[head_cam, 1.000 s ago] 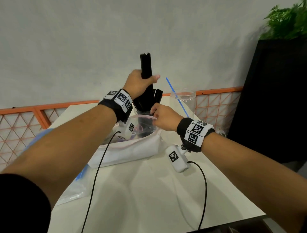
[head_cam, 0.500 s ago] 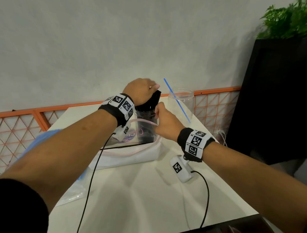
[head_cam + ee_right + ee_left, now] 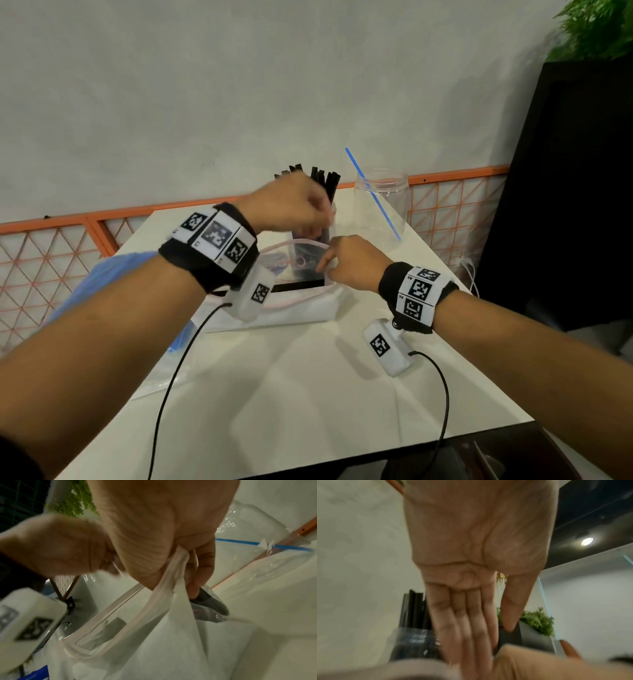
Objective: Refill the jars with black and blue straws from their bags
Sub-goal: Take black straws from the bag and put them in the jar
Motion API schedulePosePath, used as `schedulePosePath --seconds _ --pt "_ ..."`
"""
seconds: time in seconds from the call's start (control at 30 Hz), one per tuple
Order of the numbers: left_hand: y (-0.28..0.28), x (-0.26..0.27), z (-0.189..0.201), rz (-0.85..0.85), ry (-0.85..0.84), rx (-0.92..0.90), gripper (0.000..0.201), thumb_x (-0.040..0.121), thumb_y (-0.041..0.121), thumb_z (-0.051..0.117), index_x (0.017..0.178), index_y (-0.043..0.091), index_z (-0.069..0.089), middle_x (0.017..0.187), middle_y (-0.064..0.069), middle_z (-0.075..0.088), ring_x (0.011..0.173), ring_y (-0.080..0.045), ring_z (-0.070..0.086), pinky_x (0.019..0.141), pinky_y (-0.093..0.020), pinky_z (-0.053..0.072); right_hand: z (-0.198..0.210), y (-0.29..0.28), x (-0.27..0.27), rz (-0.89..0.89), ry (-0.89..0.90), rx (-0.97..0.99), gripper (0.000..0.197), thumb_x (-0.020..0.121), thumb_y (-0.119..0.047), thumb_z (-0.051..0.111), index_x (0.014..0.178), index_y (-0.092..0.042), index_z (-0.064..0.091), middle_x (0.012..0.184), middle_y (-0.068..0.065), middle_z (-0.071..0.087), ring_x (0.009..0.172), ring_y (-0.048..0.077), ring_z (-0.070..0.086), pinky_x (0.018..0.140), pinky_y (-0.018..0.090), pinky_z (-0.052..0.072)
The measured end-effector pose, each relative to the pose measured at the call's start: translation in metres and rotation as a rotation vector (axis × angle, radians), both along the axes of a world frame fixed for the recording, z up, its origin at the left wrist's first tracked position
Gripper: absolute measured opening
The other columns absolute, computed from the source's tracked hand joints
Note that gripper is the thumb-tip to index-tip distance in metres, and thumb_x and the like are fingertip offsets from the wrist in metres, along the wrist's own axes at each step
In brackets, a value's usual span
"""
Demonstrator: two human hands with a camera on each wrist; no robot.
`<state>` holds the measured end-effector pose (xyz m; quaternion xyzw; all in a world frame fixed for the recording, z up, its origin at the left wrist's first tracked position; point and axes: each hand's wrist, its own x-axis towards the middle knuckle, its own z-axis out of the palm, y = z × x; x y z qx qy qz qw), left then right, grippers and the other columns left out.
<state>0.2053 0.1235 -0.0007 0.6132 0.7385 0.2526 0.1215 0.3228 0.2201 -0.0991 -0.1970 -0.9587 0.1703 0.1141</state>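
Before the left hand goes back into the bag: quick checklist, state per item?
1. Left hand empty, fingers straight: ok.
2. Black straws standing in their jar: ok.
3. Right hand pinches the bag rim, mouth held open: ok.
4. Black straws left in the bag: cannot tell, blurred.
5. Second jar upright, one blue straw in it: ok, refill not done.
6. Cable away from the bag mouth: ok.

L hand (image 3: 471, 574) flat, fingers straight; R hand (image 3: 352, 262) pinching, both forearms extended fwd.
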Motion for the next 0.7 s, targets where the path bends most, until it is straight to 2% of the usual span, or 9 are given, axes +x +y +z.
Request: schedulePosePath --seconds 0.1,0.17,0.23,0.3,0.4,0.5,0.6,0.63,0.7 --pt "-0.004 -0.006 -0.032 -0.050 0.198 -0.374 0.014 0.088 0.013 0.064 0.094 0.013 0.077 0.083 0.000 0.074 0.077 -0.013 0.066 0.071 -0.026 0.050 -0.001 -0.005 -0.002 -0.035 -0.076 0.000 0.037 0.073 -0.013 0.066 0.110 -0.014 0.067 0.098 0.009 0.065 0.090 0.029 0.062 0.073 0.032 0.052" --pt "-0.002 -0.013 -0.053 0.002 0.355 -0.414 0.019 0.091 0.019 0.061 0.103 0.015 0.076 0.099 -0.001 0.072 0.088 -0.016 0.060 0.081 -0.028 0.046 0.001 -0.009 -0.004 0.002 -0.084 0.017 0.046 0.070 -0.011 0.068 0.115 -0.013 0.063 0.100 0.010 0.061 0.091 0.029 0.060 0.070 0.031 0.050" --pt "0.001 -0.020 -0.072 0.038 0.419 -0.433 0.021 0.093 0.021 0.059 0.105 0.014 0.074 0.109 -0.002 0.069 0.091 -0.016 0.055 0.082 -0.026 0.040 0.002 -0.009 -0.005 0.022 -0.074 0.018 0.059 0.069 -0.009 0.069 0.126 -0.013 0.057 0.114 0.011 0.057 0.100 0.029 0.057 0.080 0.032 0.051" --pt "0.004 -0.026 -0.088 0.059 0.432 -0.462 0.022 0.094 0.024 0.059 0.107 0.012 0.072 0.112 -0.005 0.068 0.092 -0.018 0.054 0.081 -0.027 0.040 0.001 -0.008 -0.006 0.019 -0.079 0.013 0.073 0.070 -0.009 0.070 0.138 -0.014 0.046 0.126 0.009 0.051 0.111 0.027 0.053 0.086 0.027 0.046" --pt "0.008 -0.031 -0.103 0.088 0.422 -0.448 0.025 0.090 0.023 0.064 0.111 0.011 0.069 0.111 -0.007 0.067 0.097 -0.022 0.059 0.084 -0.030 0.046 -0.002 -0.006 -0.005 0.024 -0.076 -0.050 0.079 0.073 -0.006 0.068 0.145 -0.017 0.036 0.131 0.005 0.047 0.116 0.023 0.050 0.080 0.018 0.037" --pt "0.012 -0.032 -0.112 0.102 0.404 -0.422 0.023 0.090 0.026 0.065 0.108 0.012 0.069 0.109 -0.006 0.068 0.092 -0.021 0.059 0.082 -0.028 0.045 0.000 -0.003 -0.002 0.036 -0.003 -0.078 0.063 0.074 0.001 0.064 0.133 -0.020 0.055 0.125 0.004 0.050 0.112 0.020 0.051 0.083 0.020 0.039" --pt "0.014 -0.033 -0.116 0.105 0.379 -0.411 0.021 0.090 0.027 0.065 0.104 0.012 0.069 0.107 -0.006 0.068 0.095 -0.023 0.060 0.085 -0.031 0.047 0.005 -0.005 0.004 0.031 -0.003 -0.089 0.031 0.077 0.000 0.062 0.098 -0.018 0.076 0.096 -0.005 0.055 0.100 0.022 0.056 0.076 0.019 0.041" --pt "0.015 -0.033 -0.117 0.102 0.374 -0.421 0.020 0.089 0.027 0.065 0.103 0.012 0.069 0.107 -0.005 0.068 0.097 -0.024 0.061 0.088 -0.032 0.048 0.007 -0.006 0.006 0.023 -0.045 -0.083 0.028 0.079 -0.002 0.060 0.095 -0.017 0.077 0.089 -0.008 0.056 0.098 0.022 0.058 0.073 0.019 0.041" --pt "0.015 -0.034 -0.119 0.103 0.387 -0.450 0.018 0.088 0.027 0.067 0.100 0.015 0.068 0.107 -0.003 0.068 0.099 -0.024 0.061 0.091 -0.034 0.048 0.008 -0.009 0.007 0.014 -0.148 -0.044 0.030 0.083 -0.004 0.054 0.100 -0.013 0.076 0.096 -0.002 0.066 0.099 0.024 0.060 0.080 0.023 0.046"
